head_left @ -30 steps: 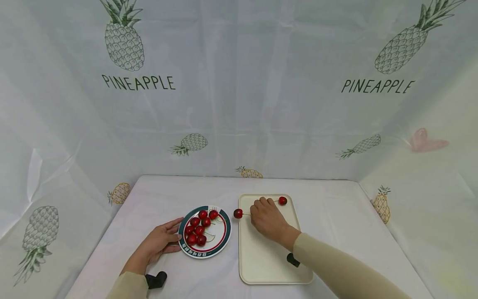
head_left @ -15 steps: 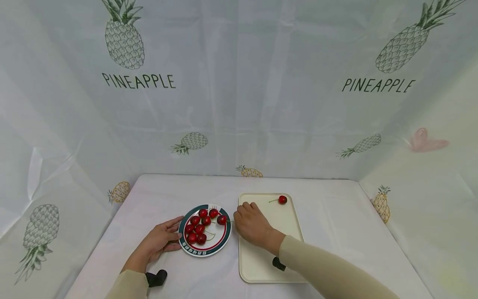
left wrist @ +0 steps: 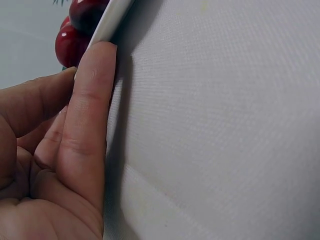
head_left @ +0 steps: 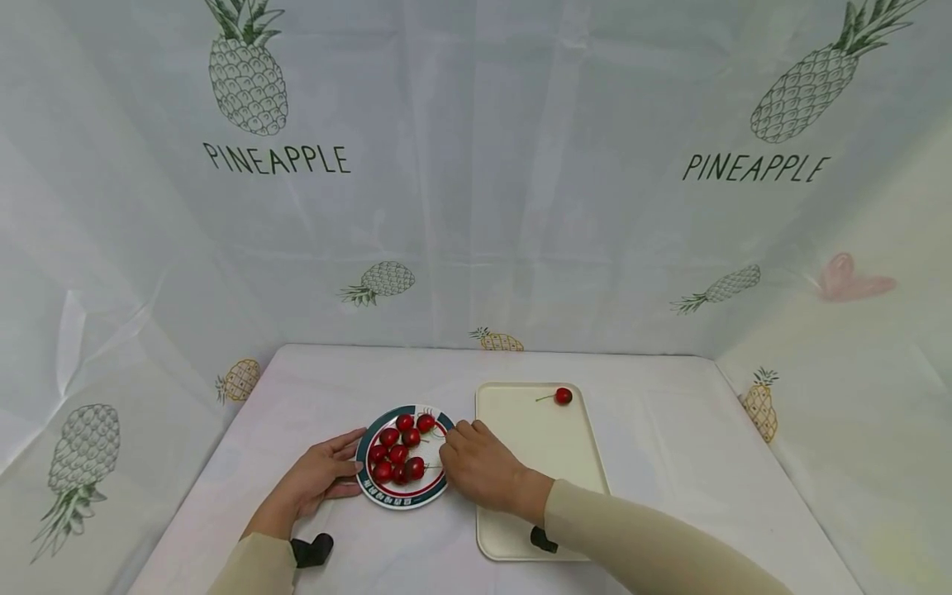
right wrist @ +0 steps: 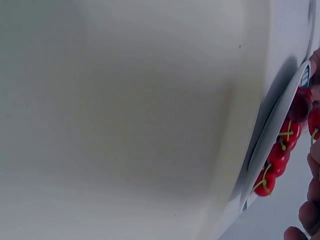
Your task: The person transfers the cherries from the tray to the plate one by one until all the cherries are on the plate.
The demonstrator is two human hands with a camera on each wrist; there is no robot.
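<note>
My left hand point(head_left: 320, 473) pinches the left edge of a round white plate point(head_left: 426, 497) with a dark teal rim, a finger lying under the edge in the left wrist view. Several red cherries point(head_left: 397, 454) with green stems lie in the plate. By its stem, my right hand point(head_left: 482, 468) holds one cherry point(head_left: 414, 468) low over the plate's right part, close to the other cherries. That held cherry point(right wrist: 314, 120) shows at the right edge of the right wrist view, beside the fingertips.
A cream rectangular tray point(head_left: 535, 434) lies right of the plate, partly under the right forearm. One cherry point(head_left: 564, 397) with its stem rests near the tray's far right corner. A white cloth point(head_left: 654, 463) covers the table, and a pineapple-print curtain point(head_left: 513, 207) hangs behind.
My right hand has moved left from above the tray to the plate, carrying the cherry by its stem from the tray's left edge. The left hand has stayed at the plate.
</note>
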